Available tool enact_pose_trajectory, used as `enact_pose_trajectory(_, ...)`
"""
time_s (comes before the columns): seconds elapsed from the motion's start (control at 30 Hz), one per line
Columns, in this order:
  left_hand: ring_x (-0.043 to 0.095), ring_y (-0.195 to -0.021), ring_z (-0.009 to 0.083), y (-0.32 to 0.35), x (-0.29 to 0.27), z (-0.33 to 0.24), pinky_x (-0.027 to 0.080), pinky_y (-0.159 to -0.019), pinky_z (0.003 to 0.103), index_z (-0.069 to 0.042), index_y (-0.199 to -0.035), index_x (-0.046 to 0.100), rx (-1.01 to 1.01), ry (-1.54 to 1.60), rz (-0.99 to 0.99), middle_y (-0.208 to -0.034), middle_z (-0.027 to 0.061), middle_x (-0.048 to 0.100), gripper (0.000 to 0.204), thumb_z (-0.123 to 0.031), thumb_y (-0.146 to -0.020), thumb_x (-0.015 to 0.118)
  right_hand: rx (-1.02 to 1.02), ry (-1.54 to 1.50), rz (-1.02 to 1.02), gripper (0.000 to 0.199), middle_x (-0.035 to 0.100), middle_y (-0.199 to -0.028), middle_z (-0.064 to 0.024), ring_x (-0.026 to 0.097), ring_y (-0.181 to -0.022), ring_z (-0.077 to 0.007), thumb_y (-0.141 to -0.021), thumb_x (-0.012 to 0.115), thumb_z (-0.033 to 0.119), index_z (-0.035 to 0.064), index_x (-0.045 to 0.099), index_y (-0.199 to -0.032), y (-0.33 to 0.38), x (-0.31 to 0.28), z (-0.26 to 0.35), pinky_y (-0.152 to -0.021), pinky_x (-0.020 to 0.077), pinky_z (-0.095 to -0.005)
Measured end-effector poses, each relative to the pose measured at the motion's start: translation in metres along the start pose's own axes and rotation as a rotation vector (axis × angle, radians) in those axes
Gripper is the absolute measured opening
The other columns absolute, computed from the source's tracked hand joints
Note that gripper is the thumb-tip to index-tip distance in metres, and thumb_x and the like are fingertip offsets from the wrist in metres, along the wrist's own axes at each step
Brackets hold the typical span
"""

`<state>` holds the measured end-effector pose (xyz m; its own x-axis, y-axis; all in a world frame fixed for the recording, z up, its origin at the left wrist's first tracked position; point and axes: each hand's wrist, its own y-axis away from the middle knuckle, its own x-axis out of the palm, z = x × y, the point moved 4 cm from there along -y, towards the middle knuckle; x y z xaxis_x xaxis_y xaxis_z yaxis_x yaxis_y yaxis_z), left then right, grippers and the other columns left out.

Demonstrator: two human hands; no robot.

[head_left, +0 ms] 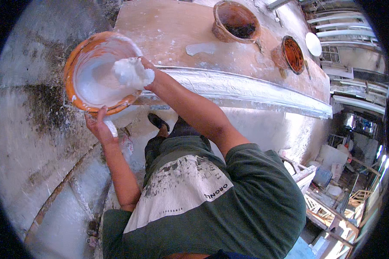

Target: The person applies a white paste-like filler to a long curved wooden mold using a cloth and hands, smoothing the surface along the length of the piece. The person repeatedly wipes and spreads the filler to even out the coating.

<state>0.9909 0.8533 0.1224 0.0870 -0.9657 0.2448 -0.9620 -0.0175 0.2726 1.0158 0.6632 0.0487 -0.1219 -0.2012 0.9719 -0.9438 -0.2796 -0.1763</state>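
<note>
An orange basin (69, 82) holds wet white plaster (90, 86), which also smears its inner wall and rim. My left hand (101, 129) grips the basin's near rim, with white plaster stuck on the hand. Over the basin's right side, my right hand (148, 77) is closed around a dripping-looking lump of white plaster (129, 73); the coating hides most of its fingers. Just right of the basin, a long white plaster moulding (233, 87) runs along the near edge of the work table (160, 26).
Two more orange-brown basins stand on the table, a larger one (216, 21) and a smaller one (282, 56). A flat white scrap (202, 48) lies between them and the moulding. Long white mouldings (345, 32) hang or rest at the far right. A stained wall (43, 108) rises on the left.
</note>
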Motion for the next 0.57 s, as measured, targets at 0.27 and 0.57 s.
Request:
enact_pose_trajectory(0.27, 0.052, -0.098, 0.0247, -0.003, -0.031, -0.005, 0.041, -0.088, 0.037, 0.003, -0.113, 0.047, 0.072, -0.249, -0.177, -0.112, 0.0141, 0.052, 0.047, 0.000, -0.070, 0.065, -0.368, 0.054, -0.525, 0.047, 0.055, -0.115, -0.0190, 0.056, -0.103, -0.0322, -0.091, 0.030, 0.034, -0.0002, 0.050, -0.117, 0.085, -0.023, 0.036, -0.092, 0.0452, -0.0447)
enact_pose_trajectory(0.57, 0.048, -0.106, 0.0289, 0.013, -0.073, 0.005, 0.037, -0.094, 0.042, 0.008, -0.128, 0.025, -0.021, -0.190, -0.085, -0.124, 0.0196, 0.042, 0.076, -0.011, -0.068, 0.067, -0.823, 0.607, -0.714, 0.028, 0.061, -0.083, -0.0087, 0.061, -0.073, -0.0226, -0.086, 0.047, 0.028, 0.0030, 0.059, -0.092, 0.232, -0.078, 0.082, -0.066, 0.0526, -0.0352)
